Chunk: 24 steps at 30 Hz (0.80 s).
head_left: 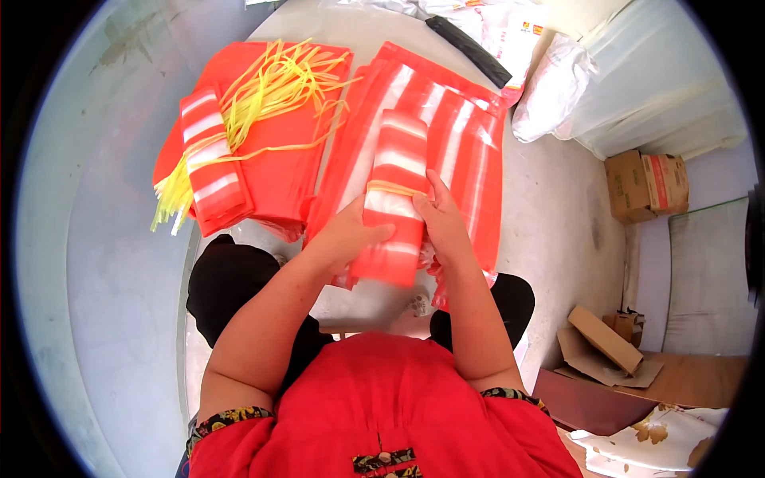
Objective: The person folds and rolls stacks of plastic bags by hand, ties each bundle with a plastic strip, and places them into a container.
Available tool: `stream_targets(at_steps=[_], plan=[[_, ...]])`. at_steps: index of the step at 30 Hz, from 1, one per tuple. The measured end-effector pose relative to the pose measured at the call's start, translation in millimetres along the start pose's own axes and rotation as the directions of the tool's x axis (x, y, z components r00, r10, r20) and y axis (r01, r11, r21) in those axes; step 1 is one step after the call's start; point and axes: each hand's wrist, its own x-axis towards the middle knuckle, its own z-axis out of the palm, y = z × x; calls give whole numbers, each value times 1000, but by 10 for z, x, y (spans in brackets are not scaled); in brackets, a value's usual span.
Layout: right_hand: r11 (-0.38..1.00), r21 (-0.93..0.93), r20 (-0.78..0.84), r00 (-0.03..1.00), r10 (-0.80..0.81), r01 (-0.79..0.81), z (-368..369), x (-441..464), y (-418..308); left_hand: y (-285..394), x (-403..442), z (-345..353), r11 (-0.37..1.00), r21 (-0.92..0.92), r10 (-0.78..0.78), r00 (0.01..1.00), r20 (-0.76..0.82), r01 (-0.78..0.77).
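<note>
A folded bundle of red-and-white striped plastic bags [398,155] is between my two hands, with a thin yellow strip around its middle. My left hand [351,235] grips its left side, thumb across the front. My right hand [443,221] holds the right edge, thumb near the strip. Beneath the bundle lies a flat stack of striped plastic bags [470,171]. To the left, a second folded striped bundle [209,151] rests on a plain red stack [275,179]. Loose yellow strips [271,92] are spread over that stack and across the second bundle.
A long black object [468,52] and white plastic packages [554,88] lie beyond the stacks. A cardboard box [647,185] stands at the right by the wall. Opened cardboard [606,350] sits lower right, near a patterned white cloth [649,442].
</note>
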Motion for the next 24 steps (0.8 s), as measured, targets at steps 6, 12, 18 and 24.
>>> stream_targets(at_steps=[6, 12, 18, 24], plan=[[996, -11, -53, 994, -90, 90, -137, 289, 238, -65, -17, 12, 988, 134, 67, 995, 76, -77], [729, -597, -59, 888, -457, 335, 15, -41, -175, 0, -62, 0, 822, 550, 164, 986, 27, -152], [174, -633, 569, 605, -556, 755, 30, -11, -406, -16, -68, -60, 550, 800, 169, 970, 176, -241], [194, -664, 604, 672, -429, 722, -60, 240, -271, 79, -184, -123, 591, 778, 101, 977, 190, -212]])
